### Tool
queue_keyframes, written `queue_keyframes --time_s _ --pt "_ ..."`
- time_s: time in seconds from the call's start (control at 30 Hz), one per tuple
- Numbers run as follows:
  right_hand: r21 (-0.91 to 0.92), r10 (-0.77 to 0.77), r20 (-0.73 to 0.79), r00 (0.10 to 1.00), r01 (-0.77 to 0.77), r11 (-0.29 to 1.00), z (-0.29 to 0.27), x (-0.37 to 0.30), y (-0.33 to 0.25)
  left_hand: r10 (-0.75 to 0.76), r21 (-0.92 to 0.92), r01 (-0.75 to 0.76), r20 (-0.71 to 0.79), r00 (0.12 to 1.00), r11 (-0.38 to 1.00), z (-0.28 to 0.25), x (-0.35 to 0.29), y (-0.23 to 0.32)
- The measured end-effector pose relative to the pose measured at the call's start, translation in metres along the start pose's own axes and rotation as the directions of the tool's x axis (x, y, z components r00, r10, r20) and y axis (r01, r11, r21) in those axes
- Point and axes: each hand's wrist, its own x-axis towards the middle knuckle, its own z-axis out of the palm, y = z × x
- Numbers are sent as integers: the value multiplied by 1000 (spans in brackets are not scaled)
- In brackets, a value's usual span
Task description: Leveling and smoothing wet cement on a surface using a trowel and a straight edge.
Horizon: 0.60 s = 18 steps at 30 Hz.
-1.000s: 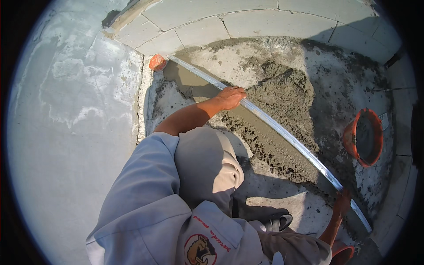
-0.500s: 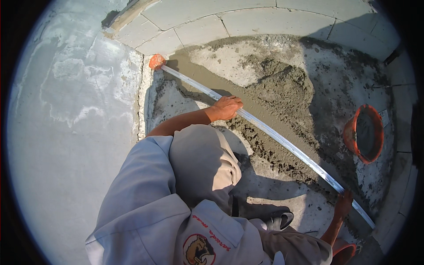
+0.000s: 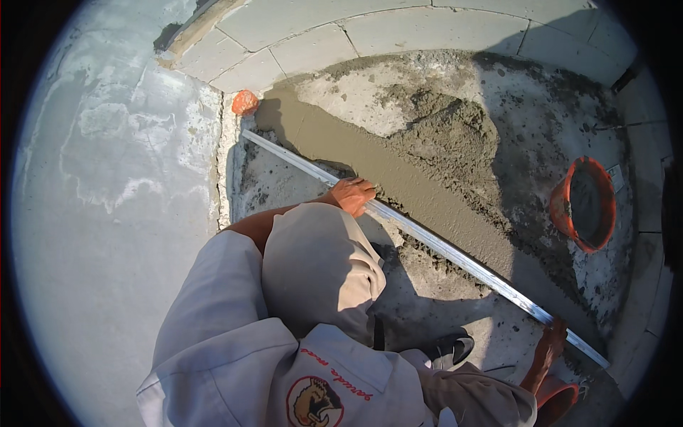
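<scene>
A long silvery metal straightedge slants from upper left to lower right across the floor. My left hand is closed over its upper-left half, in front of my bent knee. Nearer its lower-right end my right hand grips the same bar, its fingers partly in shadow. Along the bar's far side runs a smoothed strip of wet grey mortar. Rough crumbly mortar is heaped beyond that strip. A small rounded orange object sits just past the bar's upper-left end, apart from it.
An orange bucket with grey mortar inside stands at the right. Another orange bucket is partly hidden by my right forearm. A pale block wall curves round the far side. Smooth grey surface lies to the left.
The straightedge has been drawn toward me, its upper-left end leaving the orange object. A wider smooth mortar band shows behind it. My left hand moved back with it; my right hand hardly shifted.
</scene>
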Motion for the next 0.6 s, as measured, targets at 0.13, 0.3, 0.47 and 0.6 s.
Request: queue_keyframes --time_s 0.13,0.3,0.47,0.6 --pt "2 7 2 1000 -7 1000 13 23 5 37 23 -34 -136 990 999 -27 38 -13" --pt "-29 -20 -127 992 16 999 16 36 -13 -11 76 19 -97 995 997 -30 69 -26" --pt "13 60 4 998 -60 998 9 45 -30 -83 72 83 -11 997 994 -33 75 -35" --pt "6 56 8 998 -56 998 12 45 -30 -83 80 88 -64 995 993 -33 84 -36"
